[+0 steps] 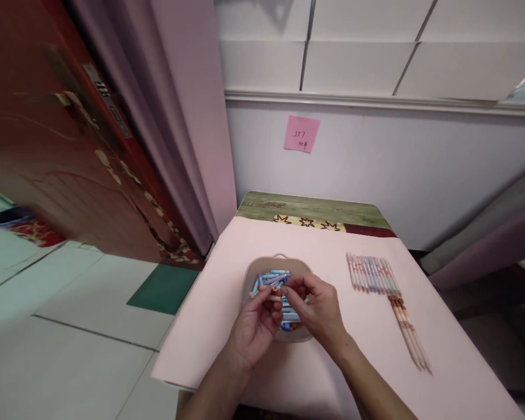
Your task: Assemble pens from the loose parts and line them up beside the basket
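At the far left, a patterned red-and-dark bucket stands on pale floor tiles, partly behind a red-brown wooden door with chipped edges. A flat green square lies on the floor near the door's foot, and a mauve fabric curtain hangs just beside the door.

Next comes a pale pink tabletop with a green wood-grain strip along its far edge. On it sits a grey-beige plastic bin holding short blue, turquoise and violet sticks. Over the bin, the person's left hand grips a short, slim orange-and-tan stick between thumb and fingers. A pink square paper note with handwriting is on the white wall beyond.

The right hand meets the left above the bin, thumb and fingers drawn together beside the orange-and-tan stick; whether they grip anything cannot be told.

Farther right, slim pale multicoloured pens lie side by side in a neat row. Several tan pencils with brown ends lie together just beside the row's near edge, points toward the person.
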Demonstrator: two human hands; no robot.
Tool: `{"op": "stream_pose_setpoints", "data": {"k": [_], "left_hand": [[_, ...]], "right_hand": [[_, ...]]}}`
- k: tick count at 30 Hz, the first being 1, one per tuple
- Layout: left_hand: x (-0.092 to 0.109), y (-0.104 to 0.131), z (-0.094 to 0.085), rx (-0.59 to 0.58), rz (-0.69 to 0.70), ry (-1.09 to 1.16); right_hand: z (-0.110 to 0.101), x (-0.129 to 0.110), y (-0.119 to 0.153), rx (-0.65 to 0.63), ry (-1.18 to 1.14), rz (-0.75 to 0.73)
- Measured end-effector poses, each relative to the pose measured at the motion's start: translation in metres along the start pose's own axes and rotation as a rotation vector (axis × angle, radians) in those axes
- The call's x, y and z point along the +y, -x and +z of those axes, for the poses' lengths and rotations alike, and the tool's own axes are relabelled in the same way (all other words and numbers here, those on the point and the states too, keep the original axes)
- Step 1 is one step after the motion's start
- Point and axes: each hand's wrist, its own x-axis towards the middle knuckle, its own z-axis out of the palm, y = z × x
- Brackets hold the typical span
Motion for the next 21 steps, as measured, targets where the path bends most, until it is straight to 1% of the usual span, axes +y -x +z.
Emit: {"op": "stream_pose_setpoints", "data": {"k": [4,8,12,16,19,21], "left_hand": [[-0.009,-0.002,0.004,-0.006,-0.018,-0.017],[-0.013,-0.002,0.006,-0.005,-0.03,-0.022],[-0.017,-0.001,0.007,-0.026,-0.022,-0.051],[-0.019,0.001,0.01,-0.044,-0.054,-0.048],[-0.018,0.002,0.01,-0.07,-0.057,0.004],[-0.015,0.002,0.009,-0.095,-0.033,0.04]], "right_hand": [[-0.004,0.004,0.003,0.026,0.09,-0.075],[-0.009,0.01,0.003,-0.013,0.125,-0.094],[-0.014,0.007,0.004,-0.049,0.104,-0.043],[-0.016,0.003,0.003,-0.06,0.031,0.036],[-0.017,0.001,0.004,-0.023,-0.016,0.066],[-0.018,0.0,0.006,0.009,-0.016,0.053]]}}
